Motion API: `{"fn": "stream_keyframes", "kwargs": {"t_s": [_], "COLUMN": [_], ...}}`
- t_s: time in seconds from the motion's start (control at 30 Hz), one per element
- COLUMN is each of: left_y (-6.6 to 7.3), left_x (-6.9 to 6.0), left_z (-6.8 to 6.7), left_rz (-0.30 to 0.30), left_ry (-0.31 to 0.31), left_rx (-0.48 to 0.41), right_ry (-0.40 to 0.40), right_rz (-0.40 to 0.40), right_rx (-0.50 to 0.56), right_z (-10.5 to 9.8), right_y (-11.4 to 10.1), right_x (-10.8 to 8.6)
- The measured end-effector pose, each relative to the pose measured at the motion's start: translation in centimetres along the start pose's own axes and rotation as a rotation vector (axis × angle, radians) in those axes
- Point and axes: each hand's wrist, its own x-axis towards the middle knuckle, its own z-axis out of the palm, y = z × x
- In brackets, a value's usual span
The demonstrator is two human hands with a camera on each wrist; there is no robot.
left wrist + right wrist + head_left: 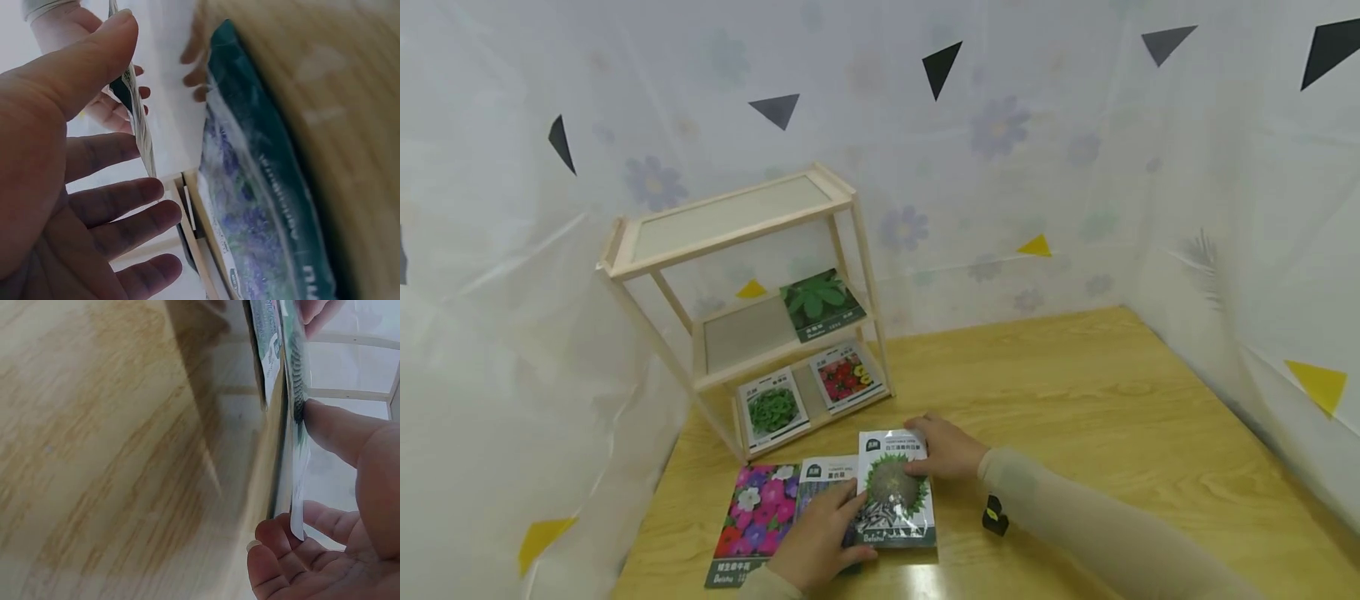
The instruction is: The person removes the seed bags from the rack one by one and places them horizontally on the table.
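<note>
A white seed packet with a sunflower head picture is raised slightly off the wooden table. My right hand pinches its upper right edge, the thumb on the front and fingers behind. My left hand is at the packet's lower left, fingers fairly straight; in the left wrist view its thumb and index fingertip meet the packet's edge. A packet with purple flowers lies below, partly covered by the left hand and the sunflower packet. Left of it is a petunia-like flower packet.
A wooden shelf rack stands behind. Its middle tier bears a green leaf packet; the bottom tier bears a leafy green packet and a red and yellow flower packet. A small black object is beside the right forearm.
</note>
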Motion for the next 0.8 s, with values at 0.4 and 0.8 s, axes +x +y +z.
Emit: {"fn": "stream_keyframes", "kwargs": {"t_s": [0.4, 0.8], "left_y": [-0.1, -0.1], "left_x": [0.0, 0.5], "left_z": [0.5, 1.2], "left_rz": [-0.010, 0.019], "left_ry": [-0.041, -0.041], "left_rx": [-0.004, 0.067], "right_ry": [-0.040, -0.030], "right_rz": [0.032, 0.056], "right_rx": [-0.058, -0.113], "right_z": [0.7, 1.4], "right_y": [0.1, 0.2], "right_x": [0.0, -0.2]}}
